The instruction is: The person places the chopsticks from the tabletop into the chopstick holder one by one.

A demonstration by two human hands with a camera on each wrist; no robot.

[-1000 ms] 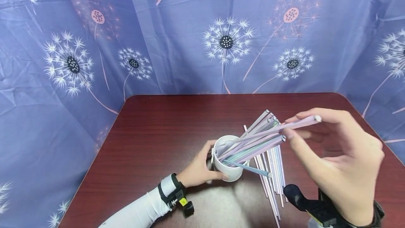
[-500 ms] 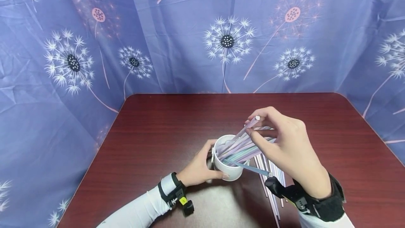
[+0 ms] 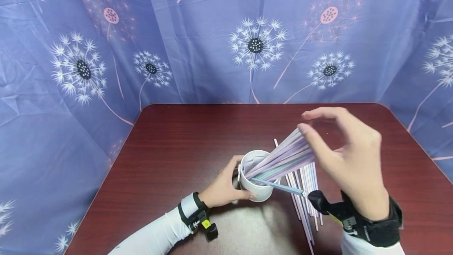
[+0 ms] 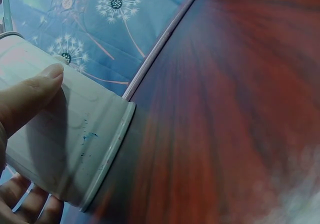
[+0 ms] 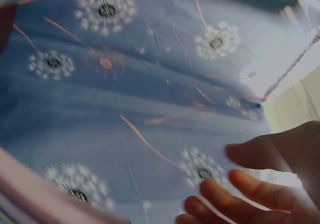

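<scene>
**A left hand (image 3: 223, 188) grips a white, round, straight-walled bucket (image 3: 260, 194); a right hand (image 3: 354, 148) hangs slack beside a bundle of long, thin, pastel sticks (image 3: 286, 156)**

The bucket stands on a dark red, wood-grained table (image 3: 187, 141); the left hand is curled round its wall, thumb on the near side, fingers on the far side; in the left wrist view, small blue flecks mark the bucket's white surface.

The bundle, in lilac, grey, pink and pale green, stands in the bucket and leans far over to the right; a single light-blue stick (image 3: 288, 189) slants out lower, across the rim; more slim, pale loose sticks (image 3: 311, 178) lie on the table, to the right of the bucket and partly beneath the leaning ones.

The right hand is at the upper ends of the bundle, thumb and forefinger bent with a clear gap between them; it has hold of nothing that shows; its thumb tip overlaps the stick ends, and I cannot tell whether it touches them; each wrist wears a black strap (image 3: 376, 223) over a pale sleeve (image 3: 152, 231); behind the table hangs a blue, dandelion-printed cloth (image 3: 205, 50).
</scene>
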